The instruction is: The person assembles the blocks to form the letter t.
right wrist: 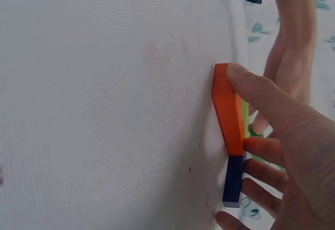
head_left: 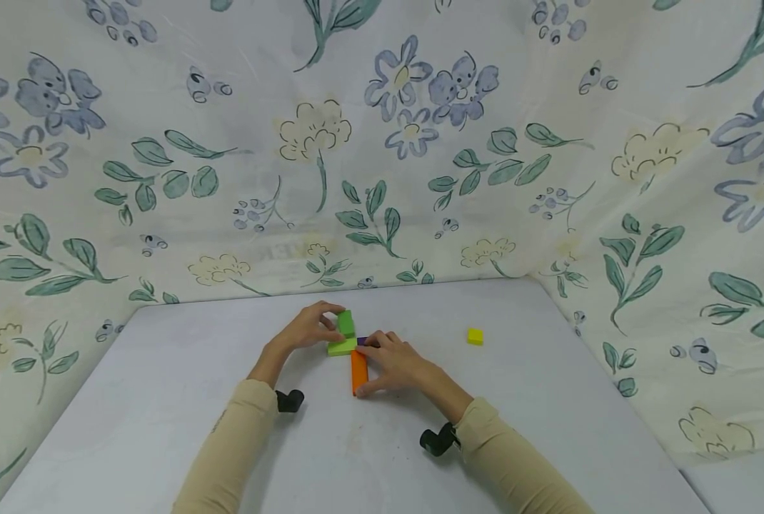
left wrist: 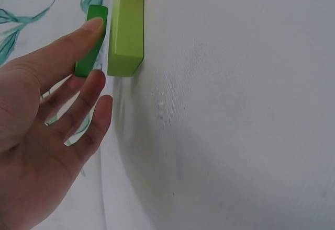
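My left hand (head_left: 308,327) pinches a green block (head_left: 345,323) between thumb and fingers, just beyond a light green block (head_left: 341,348). In the left wrist view, the thumb lies on the green block (left wrist: 90,57), beside the light green block (left wrist: 127,31). With its thumb at the near end and a finger at the far end, my right hand (head_left: 396,362) grips an orange block (head_left: 359,371) on the table. A dark purple block (right wrist: 233,180) meets the orange block's far end, with other right fingers along its side. The blocks stand close together in a cluster.
A small yellow block (head_left: 475,336) lies to the right on the white table (head_left: 549,428). Flower-patterned cloth (head_left: 382,143) hangs behind the table. Black devices, one on the left wrist (head_left: 290,401) and one on the right wrist (head_left: 438,439), stick out over the tabletop.
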`<state>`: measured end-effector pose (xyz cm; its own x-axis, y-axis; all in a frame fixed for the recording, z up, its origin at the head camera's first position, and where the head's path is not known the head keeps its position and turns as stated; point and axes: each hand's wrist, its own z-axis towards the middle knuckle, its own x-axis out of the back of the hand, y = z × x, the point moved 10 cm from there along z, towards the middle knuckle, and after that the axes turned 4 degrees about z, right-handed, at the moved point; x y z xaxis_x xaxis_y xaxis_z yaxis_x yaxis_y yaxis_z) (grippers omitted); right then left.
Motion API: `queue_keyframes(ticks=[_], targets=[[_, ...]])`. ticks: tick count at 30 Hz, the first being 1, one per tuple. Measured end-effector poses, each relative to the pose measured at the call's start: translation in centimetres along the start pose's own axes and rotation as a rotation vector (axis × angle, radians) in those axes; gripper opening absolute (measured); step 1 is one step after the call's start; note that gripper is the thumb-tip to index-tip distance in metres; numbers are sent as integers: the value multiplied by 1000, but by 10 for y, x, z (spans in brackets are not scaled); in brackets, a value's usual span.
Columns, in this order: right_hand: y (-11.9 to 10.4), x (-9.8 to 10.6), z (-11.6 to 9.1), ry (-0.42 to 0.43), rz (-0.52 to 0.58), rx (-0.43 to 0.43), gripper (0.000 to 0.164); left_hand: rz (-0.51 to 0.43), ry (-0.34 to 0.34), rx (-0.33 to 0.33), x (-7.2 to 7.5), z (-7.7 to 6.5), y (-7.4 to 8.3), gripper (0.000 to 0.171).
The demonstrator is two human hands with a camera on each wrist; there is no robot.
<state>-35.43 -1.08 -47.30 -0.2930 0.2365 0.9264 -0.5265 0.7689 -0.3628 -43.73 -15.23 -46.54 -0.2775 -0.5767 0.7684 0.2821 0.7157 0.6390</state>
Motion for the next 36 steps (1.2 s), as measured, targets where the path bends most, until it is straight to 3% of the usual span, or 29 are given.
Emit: queue_keyframes(ticks=[19, 36], targets=[[-3, 1, -1, 8, -9, 19, 88, -36, -7, -6, -15, 11, 5, 62], [-4, 3, -1, 7, -27, 20, 87, 0, -43, 26, -19, 15, 3, 61]])
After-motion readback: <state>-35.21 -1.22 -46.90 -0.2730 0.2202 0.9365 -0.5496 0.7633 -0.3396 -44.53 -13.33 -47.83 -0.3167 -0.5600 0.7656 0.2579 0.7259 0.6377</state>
